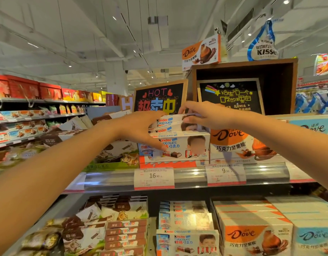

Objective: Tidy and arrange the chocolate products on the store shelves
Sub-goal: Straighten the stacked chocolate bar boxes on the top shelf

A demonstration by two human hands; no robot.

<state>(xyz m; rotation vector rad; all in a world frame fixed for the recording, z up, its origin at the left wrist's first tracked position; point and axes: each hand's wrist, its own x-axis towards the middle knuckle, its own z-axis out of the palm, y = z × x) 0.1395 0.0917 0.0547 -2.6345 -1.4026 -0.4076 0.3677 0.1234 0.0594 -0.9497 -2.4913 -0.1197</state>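
White Kinder chocolate boxes point(170, 124) lie stacked on top of an upright Kinder box point(179, 146) on the upper shelf. My left hand point(139, 130) grips the left end of the stacked boxes, fingers curled around their front. My right hand point(198, 111) pinches the top box at its right end, thumb underneath. An orange Dove box point(233, 143) stands just right of the Kinder stack, and brown cow-print chocolate packs point(115, 154) stand to its left.
Price tags point(154, 177) hang on the shelf's clear front rail point(194, 174). Two chalkboard signs point(159, 98) and a wooden crate point(246, 71) stand behind the stack. The lower shelf holds more Kinder boxes point(187, 241), Dove boxes point(255, 237) and brown packs point(124, 235). Another aisle point(30, 115) runs at left.
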